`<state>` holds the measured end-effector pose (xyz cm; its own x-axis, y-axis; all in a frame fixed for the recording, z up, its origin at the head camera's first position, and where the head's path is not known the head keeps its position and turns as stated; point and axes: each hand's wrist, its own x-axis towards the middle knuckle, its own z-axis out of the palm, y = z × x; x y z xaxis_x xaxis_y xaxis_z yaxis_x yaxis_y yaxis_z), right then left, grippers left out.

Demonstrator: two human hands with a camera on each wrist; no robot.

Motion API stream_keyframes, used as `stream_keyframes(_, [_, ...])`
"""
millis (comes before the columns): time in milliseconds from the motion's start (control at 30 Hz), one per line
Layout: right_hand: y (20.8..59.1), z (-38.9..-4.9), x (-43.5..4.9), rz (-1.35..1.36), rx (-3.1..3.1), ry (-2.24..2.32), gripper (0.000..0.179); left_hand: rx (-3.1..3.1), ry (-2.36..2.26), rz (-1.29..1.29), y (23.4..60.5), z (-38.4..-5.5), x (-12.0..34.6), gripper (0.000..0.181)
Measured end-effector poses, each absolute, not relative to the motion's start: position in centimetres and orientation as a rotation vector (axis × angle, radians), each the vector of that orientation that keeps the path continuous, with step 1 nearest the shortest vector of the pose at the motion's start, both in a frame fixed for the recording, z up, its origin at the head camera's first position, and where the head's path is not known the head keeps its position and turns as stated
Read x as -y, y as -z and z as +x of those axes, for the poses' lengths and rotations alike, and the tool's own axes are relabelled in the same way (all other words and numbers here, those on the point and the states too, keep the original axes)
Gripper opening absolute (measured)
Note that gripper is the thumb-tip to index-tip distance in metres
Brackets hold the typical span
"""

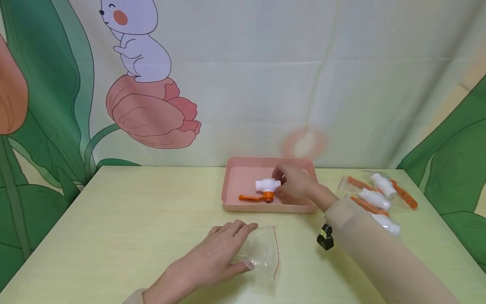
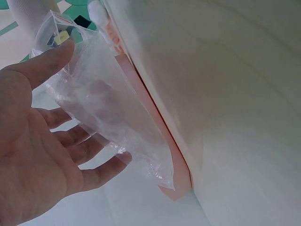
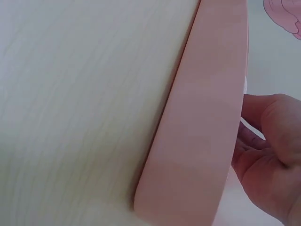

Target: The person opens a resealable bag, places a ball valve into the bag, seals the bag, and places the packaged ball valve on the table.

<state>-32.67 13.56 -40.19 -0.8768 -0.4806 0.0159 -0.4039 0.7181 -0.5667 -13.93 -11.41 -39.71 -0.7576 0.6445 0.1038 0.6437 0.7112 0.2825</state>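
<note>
A white plastic ball valve (image 1: 267, 184) with an orange lever (image 1: 251, 197) is inside the pink tray (image 1: 228, 207). My right hand (image 1: 294, 181) pinches the valve's right end. In the right wrist view, the tray's wall (image 3: 197, 122) hides most of the valve and the fingertips of that hand (image 3: 270, 155). Nearer the front, a clear zip bag (image 1: 262, 251) with a red closure line sits between the thumb and spread fingers of my left hand (image 1: 216, 255). From the left wrist, the bag (image 2: 108, 103) looks slack, with the thumb overlapping one end; no contents show.
Several bagged white valves (image 1: 373, 198) with orange levers (image 1: 404, 195) lie on the table's right side. A small black device (image 1: 325, 237) shows beneath the right sleeve (image 1: 364, 236). Behind the table (image 1: 114, 211) hangs a printed cloth (image 1: 243, 84).
</note>
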Motion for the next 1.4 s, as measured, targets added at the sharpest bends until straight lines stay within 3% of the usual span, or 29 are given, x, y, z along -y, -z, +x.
stream_keyframes(167, [40.3,-32.6,-13.8,-0.66,-2.753,0.992,0.026,-2.892,-0.483,1.071,39.7,-14.0,11.4,0.077])
stream_keyframes(633, [39.9,-32.5,-14.9,-0.513,-2.673,1.466,0.026,-2.902,-0.487,1.082,39.5,-14.0,11.3,0.076])
stream_keyframes(1400, [39.0,-31.2,-16.6,-0.408,-2.802,1.375,0.026,-2.926,-0.518,1.044,39.7,-14.2,11.8,0.076])
